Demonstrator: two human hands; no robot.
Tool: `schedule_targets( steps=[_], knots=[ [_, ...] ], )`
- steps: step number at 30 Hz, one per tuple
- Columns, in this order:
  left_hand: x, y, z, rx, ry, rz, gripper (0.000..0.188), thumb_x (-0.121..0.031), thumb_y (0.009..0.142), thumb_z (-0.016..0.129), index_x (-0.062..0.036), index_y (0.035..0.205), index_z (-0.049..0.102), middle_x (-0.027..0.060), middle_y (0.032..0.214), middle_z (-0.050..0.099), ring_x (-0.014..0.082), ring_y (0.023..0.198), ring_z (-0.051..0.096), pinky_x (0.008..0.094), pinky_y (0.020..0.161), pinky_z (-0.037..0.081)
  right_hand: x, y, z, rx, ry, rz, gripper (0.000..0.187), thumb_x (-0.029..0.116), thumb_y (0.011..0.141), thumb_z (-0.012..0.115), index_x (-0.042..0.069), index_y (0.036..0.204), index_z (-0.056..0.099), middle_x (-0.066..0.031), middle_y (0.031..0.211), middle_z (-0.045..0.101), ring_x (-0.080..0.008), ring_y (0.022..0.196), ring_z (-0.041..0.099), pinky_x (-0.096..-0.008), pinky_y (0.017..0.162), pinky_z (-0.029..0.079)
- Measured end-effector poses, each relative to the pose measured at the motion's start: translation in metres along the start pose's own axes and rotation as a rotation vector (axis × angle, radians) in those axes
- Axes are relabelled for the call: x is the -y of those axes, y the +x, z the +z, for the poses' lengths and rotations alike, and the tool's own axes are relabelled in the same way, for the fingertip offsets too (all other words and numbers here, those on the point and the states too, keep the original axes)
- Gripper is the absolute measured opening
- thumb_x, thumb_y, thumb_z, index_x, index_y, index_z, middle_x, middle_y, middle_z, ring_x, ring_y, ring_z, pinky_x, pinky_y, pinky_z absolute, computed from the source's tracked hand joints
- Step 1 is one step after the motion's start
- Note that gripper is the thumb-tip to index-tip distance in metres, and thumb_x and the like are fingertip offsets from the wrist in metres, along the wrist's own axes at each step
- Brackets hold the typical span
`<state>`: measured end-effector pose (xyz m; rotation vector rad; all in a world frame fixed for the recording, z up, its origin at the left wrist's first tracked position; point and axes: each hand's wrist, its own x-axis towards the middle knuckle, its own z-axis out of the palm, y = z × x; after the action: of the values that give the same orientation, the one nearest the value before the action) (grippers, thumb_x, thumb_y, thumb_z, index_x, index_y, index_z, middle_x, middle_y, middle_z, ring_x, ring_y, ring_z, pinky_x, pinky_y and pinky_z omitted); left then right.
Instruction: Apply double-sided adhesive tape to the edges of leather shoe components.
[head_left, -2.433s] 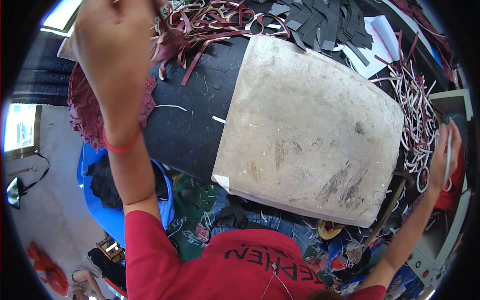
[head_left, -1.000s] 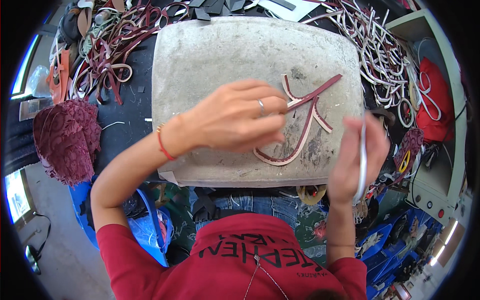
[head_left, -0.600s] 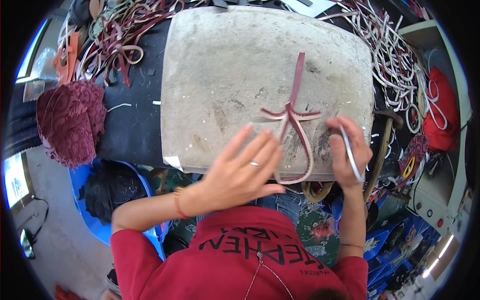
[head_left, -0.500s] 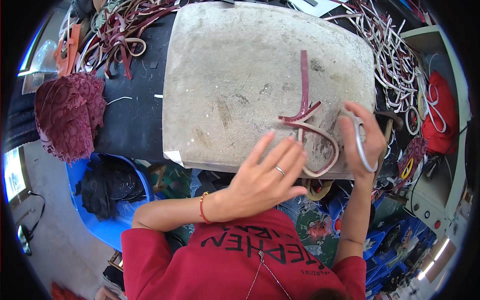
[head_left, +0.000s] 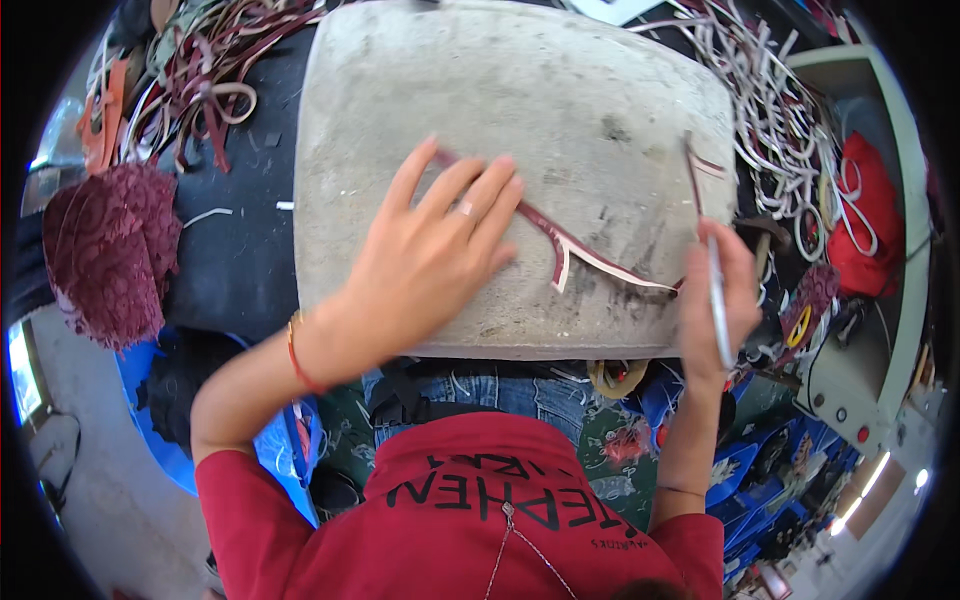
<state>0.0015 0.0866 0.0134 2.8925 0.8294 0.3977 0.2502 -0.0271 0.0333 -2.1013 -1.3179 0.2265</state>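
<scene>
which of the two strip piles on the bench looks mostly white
The right pile, beyond the upper right edge of the pale board: it shows mostly white, while the left pile shows more maroon.

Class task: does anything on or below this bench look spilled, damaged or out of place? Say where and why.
Dark smudges mark the pale slab, some near the strip, so it looks dirty or worn. Scraps lie scattered on the green floor below, perhaps unswept waste.
</scene>
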Motion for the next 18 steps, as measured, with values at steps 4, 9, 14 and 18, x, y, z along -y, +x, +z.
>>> schedule_targets(
  steps=[4,9,14,18],
  knots=[
    [-0.028,-0.038,-0.027,0.06,-0.1,-0.206,0.056,-0.023,0.081,0.07,-0.0045,0.132,0.055,0.0124,0.139,0.05,0.028,0.128,0.046,0.0478,0.11,0.03,-0.003,0.016,-0.028,-0.233,0.224,0.044,0.028,0.019,0.1,0.052,-0.003,0.113,0.065,-0.0075,0.096,0.067,-0.0072,0.078,0.057,-0.0206,0.071,0.045],
    [-0.007,-0.067,-0.027,-0.166,-0.08,-0.412,0.043,-0.012,0.078,0.072,-0.0072,0.12,0.064,0.0108,0.128,0.056,0.0309,0.121,0.049,0.0464,0.105,0.036,0.052,0.022,0.011,0.077,0.106,-0.11,0.026,0.005,0.097,0.048,0.002,0.119,0.061,-0.0104,0.112,0.062,-0.0194,0.109,0.057,-0.0312,0.097,0.041],
    [0.001,-0.059,-0.018,-0.186,-0.186,-0.365,0.038,-0.012,0.08,0.07,-0.0096,0.118,0.067,0.0101,0.128,0.056,0.0317,0.121,0.049,0.0446,0.102,0.039,0.113,0.027,0.065,0.575,0.364,-0.055,0.05,0.001,0.093,0.05,0.011,0.142,0.046,-0.0054,0.087,0.064,-0.0126,0.077,0.06,-0.028,0.072,0.049],
    [0.002,-0.063,-0.009,-0.179,-0.18,-0.372,0.042,-0.018,0.078,0.073,-0.0121,0.119,0.067,0.0081,0.129,0.055,0.03,0.121,0.049,0.0467,0.102,0.038,0.119,0.027,0.09,0.71,0.479,-0.061,0.054,0.005,0.094,0.052,0.009,0.147,0.04,-0.0001,0.083,0.058,-0.0044,0.065,0.052,-0.0188,0.054,0.041]
  ],
)
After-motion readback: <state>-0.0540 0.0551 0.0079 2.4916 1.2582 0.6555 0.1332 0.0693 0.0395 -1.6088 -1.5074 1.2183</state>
